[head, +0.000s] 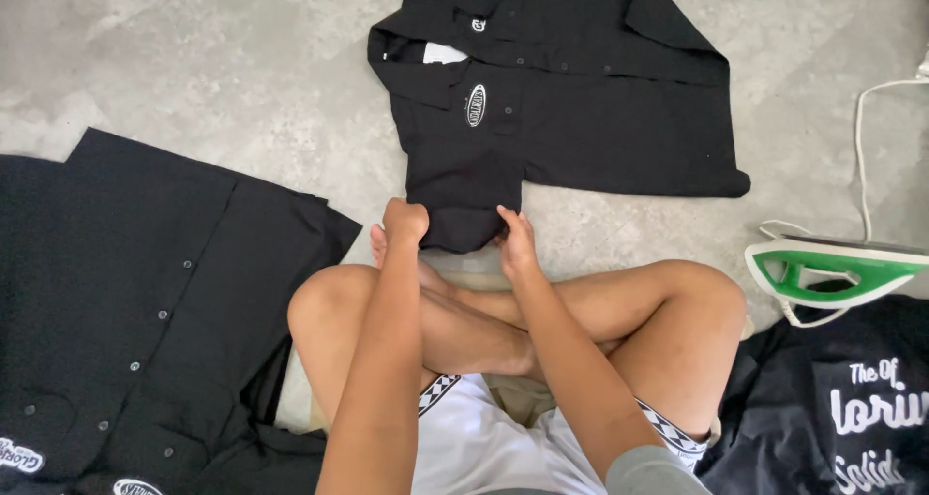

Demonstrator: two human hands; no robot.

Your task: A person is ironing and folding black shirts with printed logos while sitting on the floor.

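Observation:
A black button-up shirt with a white oval chest badge lies spread on the grey floor in front of me, its collar pointing left. My left hand and my right hand both pinch the near edge of its folded part, fingers closed on the cloth. My crossed bare legs sit just below the hands.
A second black buttoned shirt lies at the left. A green and white iron with a white cord stands at the right. A dark printed T-shirt lies at the lower right. Grey stone floor surrounds them.

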